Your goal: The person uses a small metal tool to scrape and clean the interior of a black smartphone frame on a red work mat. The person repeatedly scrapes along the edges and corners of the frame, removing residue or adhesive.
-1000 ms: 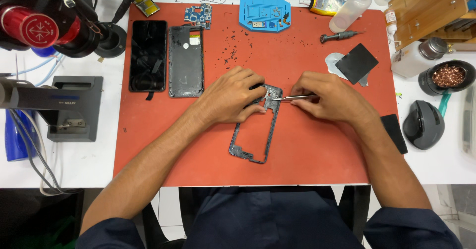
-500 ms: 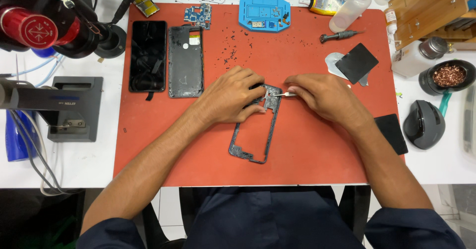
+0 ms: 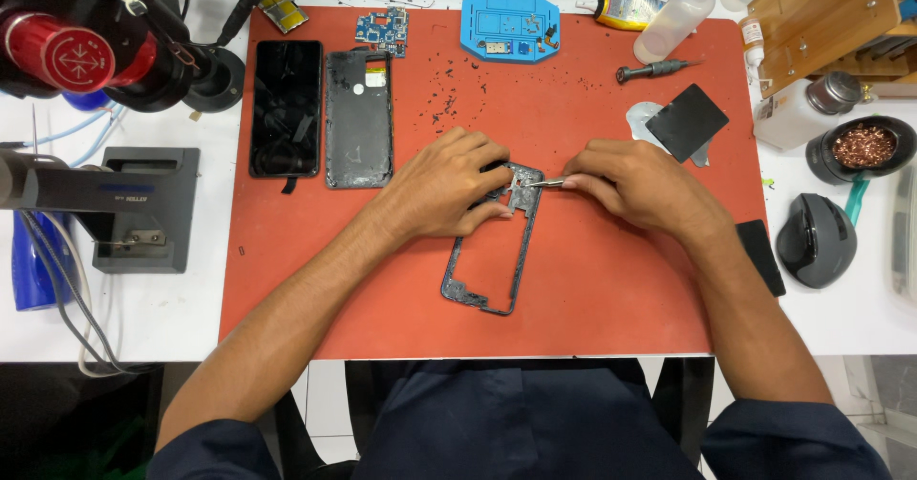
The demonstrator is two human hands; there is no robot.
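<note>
Two hands meet over a dark phone frame (image 3: pixel 492 256) lying on the red mat (image 3: pixel 611 279) of the bench. The left hand (image 3: pixel 454 186) presses down on the frame's upper end, fingers curled over it. The right hand (image 3: pixel 635 182) pinches slim tweezers (image 3: pixel 537 183), tips at the frame's top corner. It looks like a small part being picked out, which calls for steadiness. A back cover (image 3: pixel 358 119) and dark phone (image 3: pixel 285 107) lie left.
</note>
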